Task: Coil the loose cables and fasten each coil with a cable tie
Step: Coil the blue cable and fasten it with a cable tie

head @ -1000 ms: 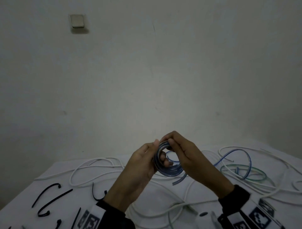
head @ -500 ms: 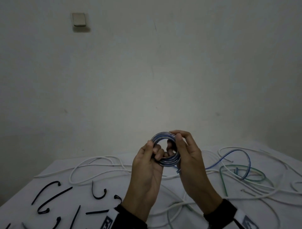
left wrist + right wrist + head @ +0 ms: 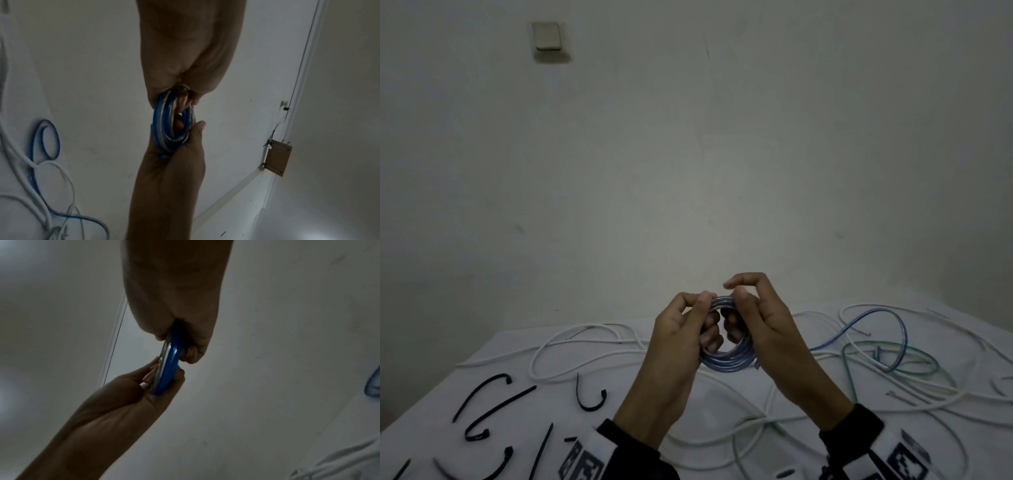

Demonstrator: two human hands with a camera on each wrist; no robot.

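A small coil of blue cable is held in the air above the table, between both hands. My left hand pinches its left side, thumb on the top rim and fingers curled through the ring. My right hand grips the right side, thumb on the rim, lower fingers inside the ring, index finger raised off it. The left wrist view shows the coil edge-on between the left hand and the right hand. In the right wrist view the right hand and left hand clamp the coil. Several black cable ties lie at the table's left.
Loose white cables sprawl over the white table behind and under my hands. A loose blue cable and a green one loop at the right. A plain wall with a switch stands behind the table.
The loose tail of the blue cable has been drawn into the coil. Both hands turned the coil and shifted their hold; the right index finger has lifted off the rim.
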